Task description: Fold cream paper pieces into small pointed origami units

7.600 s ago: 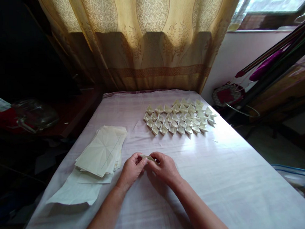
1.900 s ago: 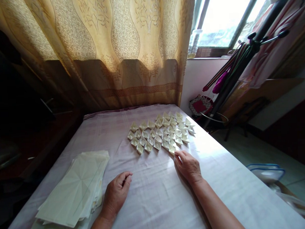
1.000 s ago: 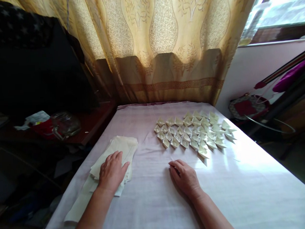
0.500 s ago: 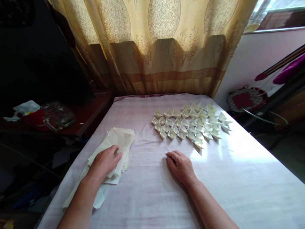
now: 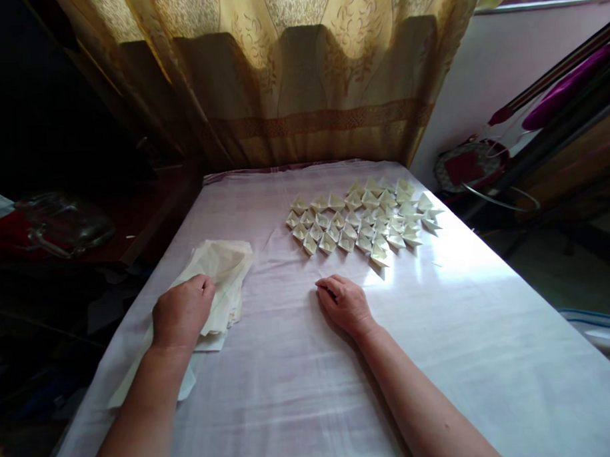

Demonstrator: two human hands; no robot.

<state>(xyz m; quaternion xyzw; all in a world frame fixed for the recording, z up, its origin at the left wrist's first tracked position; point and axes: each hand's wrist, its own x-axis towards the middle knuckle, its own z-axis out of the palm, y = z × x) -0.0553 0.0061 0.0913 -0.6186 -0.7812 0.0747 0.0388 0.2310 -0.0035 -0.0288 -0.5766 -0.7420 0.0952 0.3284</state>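
Observation:
A loose pile of cream paper sheets (image 5: 225,264) lies at the left of the cloth-covered table. Over the near left part of that pile, my left hand (image 5: 182,311) is closed with its fingers curled under; its fingertips and anything in them are hidden. My right hand (image 5: 345,304) rests on the cloth near the middle, fingers curled together, with nothing visible in it. Beyond it, several folded paper pieces (image 5: 347,238) with pointed tips stand in close rows. The nearest folded piece (image 5: 379,252) sits slightly out of line towards me.
The table wears a pale plaid cloth (image 5: 270,390). A patterned curtain (image 5: 299,75) hangs behind its far edge. On a dark side table at the left is a clear glass vessel (image 5: 65,227). A round patterned bag (image 5: 470,166) is off to the right.
My left hand has closed over the paper pile and moved slightly left; its fingers were apart before. My right hand stays resting on the cloth. The whole view has shifted downward and right.

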